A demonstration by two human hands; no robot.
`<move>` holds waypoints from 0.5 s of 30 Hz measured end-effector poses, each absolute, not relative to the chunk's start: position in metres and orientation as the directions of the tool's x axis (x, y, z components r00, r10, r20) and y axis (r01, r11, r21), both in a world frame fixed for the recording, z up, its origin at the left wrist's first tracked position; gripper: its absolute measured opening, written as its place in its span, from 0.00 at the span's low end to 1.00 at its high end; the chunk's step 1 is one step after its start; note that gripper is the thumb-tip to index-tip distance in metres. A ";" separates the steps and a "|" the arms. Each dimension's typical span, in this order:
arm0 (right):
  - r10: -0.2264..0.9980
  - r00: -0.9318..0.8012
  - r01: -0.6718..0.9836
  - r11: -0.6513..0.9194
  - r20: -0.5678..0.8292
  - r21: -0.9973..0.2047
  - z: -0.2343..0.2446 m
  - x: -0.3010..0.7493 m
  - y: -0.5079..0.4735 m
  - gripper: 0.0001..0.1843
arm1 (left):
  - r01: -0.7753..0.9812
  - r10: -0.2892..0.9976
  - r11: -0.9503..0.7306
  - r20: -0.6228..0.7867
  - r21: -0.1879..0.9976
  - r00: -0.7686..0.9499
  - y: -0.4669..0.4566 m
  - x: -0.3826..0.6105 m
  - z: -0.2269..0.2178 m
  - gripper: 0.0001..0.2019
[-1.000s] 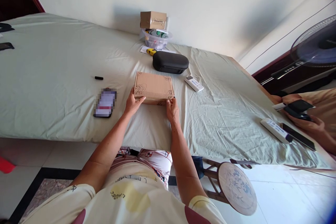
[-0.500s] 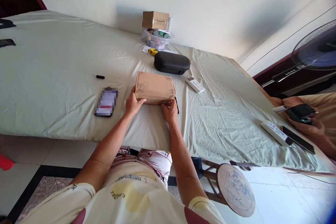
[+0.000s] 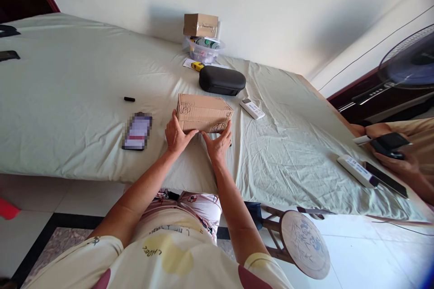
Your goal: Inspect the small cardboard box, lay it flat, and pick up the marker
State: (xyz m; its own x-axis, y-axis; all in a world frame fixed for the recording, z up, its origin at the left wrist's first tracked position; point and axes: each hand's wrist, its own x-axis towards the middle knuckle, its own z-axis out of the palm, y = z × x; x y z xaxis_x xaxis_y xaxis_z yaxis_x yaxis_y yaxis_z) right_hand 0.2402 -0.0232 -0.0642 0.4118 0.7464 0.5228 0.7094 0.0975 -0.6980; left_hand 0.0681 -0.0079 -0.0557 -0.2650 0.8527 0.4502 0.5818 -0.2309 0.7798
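Note:
A brown cardboard box [image 3: 203, 112] with dark line drawings on its corners is held between my two hands above the cloth-covered table. My left hand [image 3: 176, 134] grips its left end, with the thumb along the lower front edge. At the right end my right hand [image 3: 217, 143] has its thumb under the front edge and its fingers on the side. The box is tilted, its near side lifted. A small part of a dark object shows beside my right hand, mostly hidden. Left of my hands lies a phone [image 3: 137, 132] with a blurred screen.
Behind the box are a black case [image 3: 222, 80], a yellow tape measure [image 3: 197, 66] and a plastic tub [image 3: 205, 52] bearing another carton [image 3: 201, 25]. A white device [image 3: 252, 109] lies to the right. Another person's hand [image 3: 403, 165] holds a black object at far right. A stool [image 3: 305, 244] stands below.
The box has been tipped up and shifted slightly right, so more of its front side shows. My thumbs have moved closer together beneath it.

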 end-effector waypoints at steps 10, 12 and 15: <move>0.776 0.380 0.695 0.120 0.503 -0.709 -0.065 0.244 -0.023 0.57 | 0.604 0.868 -0.199 0.425 0.772 -0.256 -0.010 0.069 -0.053 0.65; 0.774 0.354 0.670 0.181 0.525 -0.720 -0.067 0.247 -0.022 0.54 | 0.588 0.862 -0.206 0.430 0.782 -0.270 -0.006 0.067 -0.055 0.65; 0.741 0.350 0.626 0.270 0.573 -0.731 -0.069 0.251 -0.019 0.47 | 0.565 0.854 -0.218 0.436 0.795 -0.284 -0.002 0.063 -0.058 0.64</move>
